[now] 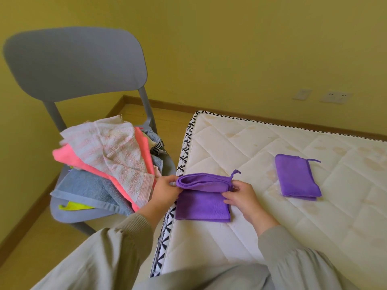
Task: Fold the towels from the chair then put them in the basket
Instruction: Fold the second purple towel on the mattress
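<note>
A purple towel (201, 204) lies at the near left corner of the white mattress (272, 206), its far part lifted and rolled over toward me. My left hand (166, 188) pinches the left end of that lifted fold. My right hand (238, 194) pinches its right end, by the hanging loop. A second purple towel (296, 177) lies folded flat further right on the mattress. On the grey chair (73, 65) to the left sits a loose pile of towels: a white and pink one (117, 151) on top, a coral one (69, 156), a blue one (90, 190), a yellow one (73, 206). No basket is in view.
The chair stands close against the mattress's left edge, on a wooden floor by a yellow wall. Wall sockets (335, 97) sit low on the wall beyond the mattress. My grey sleeves and lap fill the bottom of the view.
</note>
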Demonstrator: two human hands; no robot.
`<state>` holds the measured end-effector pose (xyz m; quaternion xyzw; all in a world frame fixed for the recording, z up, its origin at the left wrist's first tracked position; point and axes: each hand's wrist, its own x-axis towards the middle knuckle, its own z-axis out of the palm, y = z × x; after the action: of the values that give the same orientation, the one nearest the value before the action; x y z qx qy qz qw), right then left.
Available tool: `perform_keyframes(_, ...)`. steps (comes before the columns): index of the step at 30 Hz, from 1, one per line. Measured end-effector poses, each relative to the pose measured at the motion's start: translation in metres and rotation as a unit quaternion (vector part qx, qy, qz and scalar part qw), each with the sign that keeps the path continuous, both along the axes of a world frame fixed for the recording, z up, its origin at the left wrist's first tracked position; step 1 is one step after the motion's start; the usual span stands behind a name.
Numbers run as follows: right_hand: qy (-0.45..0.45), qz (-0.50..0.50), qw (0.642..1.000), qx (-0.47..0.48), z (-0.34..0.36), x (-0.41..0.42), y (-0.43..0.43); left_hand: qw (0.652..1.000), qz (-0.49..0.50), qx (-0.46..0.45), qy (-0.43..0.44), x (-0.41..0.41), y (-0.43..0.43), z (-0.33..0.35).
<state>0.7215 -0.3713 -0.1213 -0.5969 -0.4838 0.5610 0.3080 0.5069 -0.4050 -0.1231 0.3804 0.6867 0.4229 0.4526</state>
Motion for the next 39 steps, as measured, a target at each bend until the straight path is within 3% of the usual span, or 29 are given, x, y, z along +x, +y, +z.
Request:
perform_keyframes(4, -0.107, 0.013, 0.991, 0.079, 0.003, 0.01, -0.006, 0.979, 0.089, -0.106, -0.149, 0.006, -0.011, 0.011)
perform_keyframes(7, -0.087, 0.003, 0.996, 0.031, 0.008, 0.008, -0.013, 0.955, 0.097, -0.159, -0.23, 0.009, -0.02, 0.021)
perform_keyframes(11, -0.031, 0.011, 0.997, -0.071, 0.015, 0.001, -0.023, 0.96, 0.078, -0.201, -0.181, 0.013, -0.024, 0.023)
perform_keyframes(15, 0.062, -0.062, 0.98, -0.179, 0.024, -0.002, -0.026, 0.967, 0.065, -0.21, -0.131, 0.016, -0.025, 0.02)
perform_keyframes(18, 0.113, -0.126, 0.957, -0.237, 0.026, -0.002, -0.027, 0.961, 0.081, -0.204, -0.171, 0.014, -0.025, 0.015)
perform_keyframes(22, 0.046, -0.143, 0.953, -0.262, 0.023, -0.004, -0.03, 0.943, 0.084, -0.194, -0.257, 0.013, -0.029, 0.016)
perform_keyframes(26, -0.021, -0.11, 0.951, -0.289, 0.023, -0.003, -0.032, 0.942, 0.055, -0.186, -0.274, 0.013, -0.028, 0.021)
perform_keyframes(34, -0.03, -0.014, 0.937, -0.348, 0.031, 0.007, -0.043, 0.913, 0.046, -0.198, -0.353, 0.015, -0.025, 0.026)
perform_keyframes(39, 0.055, 0.046, 0.908, -0.413, 0.032, 0.004, -0.049, 0.892, 0.061, -0.202, -0.399, 0.014, -0.026, 0.027)
